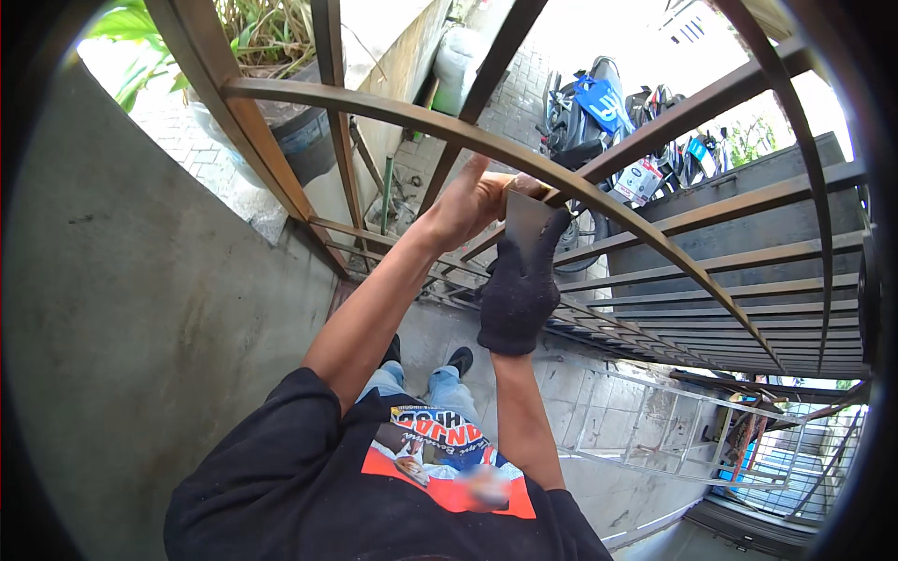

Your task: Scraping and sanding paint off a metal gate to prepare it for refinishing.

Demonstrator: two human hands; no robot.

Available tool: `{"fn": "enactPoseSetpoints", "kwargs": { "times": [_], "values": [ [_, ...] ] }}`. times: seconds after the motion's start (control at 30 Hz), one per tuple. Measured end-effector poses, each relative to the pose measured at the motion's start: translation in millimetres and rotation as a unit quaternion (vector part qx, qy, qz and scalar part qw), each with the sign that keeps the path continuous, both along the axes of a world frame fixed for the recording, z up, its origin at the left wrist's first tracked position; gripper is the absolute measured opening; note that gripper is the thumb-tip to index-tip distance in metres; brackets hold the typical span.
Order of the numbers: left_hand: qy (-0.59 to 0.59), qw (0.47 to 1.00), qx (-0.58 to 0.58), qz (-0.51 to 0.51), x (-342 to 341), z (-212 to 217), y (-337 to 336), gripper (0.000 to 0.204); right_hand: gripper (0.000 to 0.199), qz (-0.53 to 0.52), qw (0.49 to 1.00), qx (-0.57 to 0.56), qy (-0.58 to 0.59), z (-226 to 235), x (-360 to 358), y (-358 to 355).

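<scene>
My right hand (520, 294), in a dark knitted glove, is raised in front of a brown metal grille (426, 117). It grips a flat grey blade, wider at its far end, that looks like a putty knife (531, 222); its handle is hidden in the glove. My bare left hand (465, 204) is at the blade's far edge, thumb up and fingers curled. A small tan patch shows by those fingertips, too unclear to name. Both hands are close to the grille's curved crossbar and the bars behind it.
A plain grey wall (140, 309) rises on the left. Beyond the grille stand a large plant pot (299, 131) and several parked motorcycles (599, 112). A pale metal frame (645, 421) lies to the right, over the tiled floor (524, 383) by my feet.
</scene>
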State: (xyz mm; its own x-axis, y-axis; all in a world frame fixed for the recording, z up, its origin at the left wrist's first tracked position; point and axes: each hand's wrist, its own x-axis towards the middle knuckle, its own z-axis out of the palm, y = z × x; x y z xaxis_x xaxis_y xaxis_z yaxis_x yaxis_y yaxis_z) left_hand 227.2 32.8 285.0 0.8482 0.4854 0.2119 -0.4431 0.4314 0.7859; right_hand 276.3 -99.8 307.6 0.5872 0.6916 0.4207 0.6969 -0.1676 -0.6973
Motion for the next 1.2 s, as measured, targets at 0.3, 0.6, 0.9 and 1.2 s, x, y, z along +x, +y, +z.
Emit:
{"fn": "enactPoseSetpoints", "kwargs": {
  "times": [0.3,0.6,0.9,1.2],
  "values": [
    [-0.022,0.999,0.05,0.004,2,18,-3,0.106,0.065,-0.045,0.996,0.041,0.066,-9,3,-3],
    [0.026,0.998,0.02,0.051,10,-31,-2,0.065,0.062,-0.037,0.999,0.012,0.02,-29,6,0],
    [0.063,0.989,0.055,0.123,11,-16,-4,0.044,0.061,-0.045,0.995,0.046,0.071,-30,5,3],
    [0.019,0.983,-0.128,0.131,7,-37,-34,0.041,0.063,-0.03,0.978,0.024,0.203,-39,3,-8]
  ]
}}
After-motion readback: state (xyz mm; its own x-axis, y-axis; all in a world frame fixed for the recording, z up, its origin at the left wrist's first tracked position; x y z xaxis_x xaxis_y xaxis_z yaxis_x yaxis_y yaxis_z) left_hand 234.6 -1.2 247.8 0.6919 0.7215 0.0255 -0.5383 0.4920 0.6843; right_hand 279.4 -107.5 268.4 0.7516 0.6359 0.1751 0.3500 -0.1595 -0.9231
